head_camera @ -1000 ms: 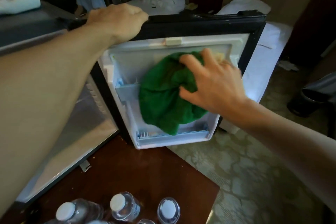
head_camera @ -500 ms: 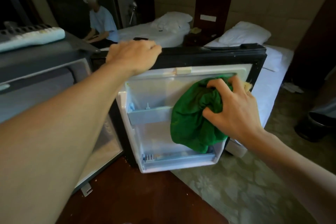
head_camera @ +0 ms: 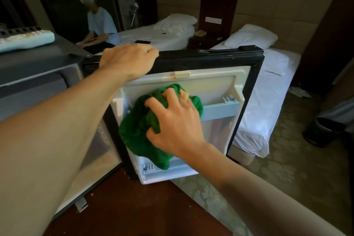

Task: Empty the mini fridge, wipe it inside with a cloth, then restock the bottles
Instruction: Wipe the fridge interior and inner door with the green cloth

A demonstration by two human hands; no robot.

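Mini fridge door (head_camera: pixel 214 90): green cloth (head_camera: pixel 139 130) slid from the right side to the left. Right hand (head_camera: pixel 176 120) bunches it in its grip; left hand (head_camera: pixel 128 61) grips door top. Wiping's ongoing, restock comes later.

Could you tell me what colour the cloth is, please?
The cloth is plain dark green, seen clearly in the head view.

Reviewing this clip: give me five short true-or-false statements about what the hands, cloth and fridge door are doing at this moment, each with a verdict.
1. The left hand grips the top edge of the open fridge door. True.
2. The right hand presses a green cloth against the door's inner lining. True.
3. The cloth is blue. False: it is green.
4. Bottles fill the door shelf. False: no bottles show on it.
5. A remote control lies on top of the fridge. True.
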